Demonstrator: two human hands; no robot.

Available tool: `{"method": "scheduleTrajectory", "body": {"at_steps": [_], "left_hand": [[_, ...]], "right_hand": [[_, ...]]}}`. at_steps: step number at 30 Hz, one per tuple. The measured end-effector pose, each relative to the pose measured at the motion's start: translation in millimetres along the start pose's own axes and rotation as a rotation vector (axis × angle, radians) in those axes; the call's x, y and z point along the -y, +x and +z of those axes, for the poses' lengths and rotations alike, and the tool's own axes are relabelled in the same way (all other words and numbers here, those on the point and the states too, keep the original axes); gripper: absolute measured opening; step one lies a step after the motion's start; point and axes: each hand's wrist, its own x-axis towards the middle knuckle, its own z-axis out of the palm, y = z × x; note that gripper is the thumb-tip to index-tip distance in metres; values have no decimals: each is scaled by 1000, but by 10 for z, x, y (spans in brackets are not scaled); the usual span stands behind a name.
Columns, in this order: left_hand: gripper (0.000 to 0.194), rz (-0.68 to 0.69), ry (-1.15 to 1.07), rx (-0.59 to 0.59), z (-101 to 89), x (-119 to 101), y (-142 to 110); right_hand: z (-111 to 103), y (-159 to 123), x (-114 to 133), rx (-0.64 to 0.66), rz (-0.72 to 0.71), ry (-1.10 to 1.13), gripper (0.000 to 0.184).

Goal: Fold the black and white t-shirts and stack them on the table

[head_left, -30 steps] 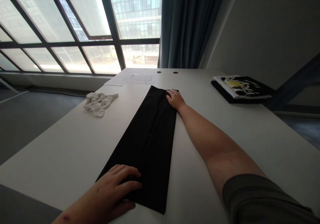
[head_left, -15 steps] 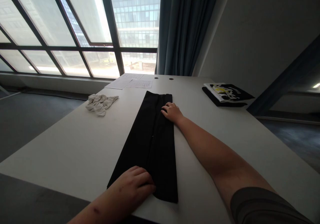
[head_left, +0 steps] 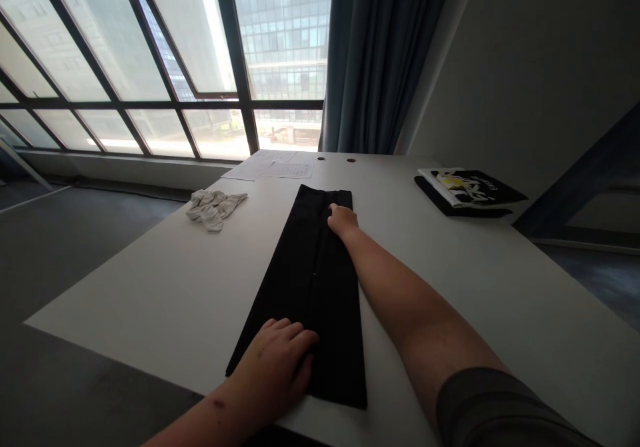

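Note:
A long black garment (head_left: 287, 274), apparently trousers folded lengthwise, lies flat on the white table (head_left: 165, 287) and stretches away from me. My left hand (head_left: 280, 360) rests on its near end, palm down, with thumb and fingers apart. Near the far end, my right hand (head_left: 343, 220) is on the garment's right side. Its fingers are bent and drawn together at the cloth, and the fingertips are partly hidden.
A crumpled pale cloth (head_left: 213, 208) lies to the left. Printed papers (head_left: 285, 170) are spread at the back. On the right is a stack of folded black and white clothes (head_left: 467, 190). A blue curtain (head_left: 383, 60) hangs behind the table.
The view has shifted slightly, moving the scene to the right. My left hand has slid a little farther onto the garment. My right hand's fingers have drawn closer together at the cloth.

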Motion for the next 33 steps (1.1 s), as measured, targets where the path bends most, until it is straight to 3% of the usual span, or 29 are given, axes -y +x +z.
{"method": "scheduleTrajectory", "body": {"at_steps": [9, 11, 13, 16, 19, 24, 28, 33], "left_hand": [[23, -42, -59, 41, -48, 52, -62], [26, 3, -41, 59, -92, 96, -98], [41, 98, -31, 83, -144, 145, -134], [58, 191, -12, 119, -207, 208, -176], [53, 201, 2, 120, -229, 242, -206], [43, 251, 34, 1, -149, 310, -240], [26, 377, 126, -122, -59, 391, -210], [48, 406, 216, -193, -144, 503, -267]], "right_hand": [[98, -53, 18, 8, -139, 9, 48], [101, -90, 20, -6, -151, 2, 51], [94, -131, 6, -1, -161, -5, 55], [95, -181, -22, 128, -106, -17, 64], [117, -197, -30, 238, -27, -20, 72], [149, -173, -22, 254, -11, -2, 77], [125, -168, -44, 214, -51, 29, 72], [59, -411, -99, 85, -216, 40, 62]]}}
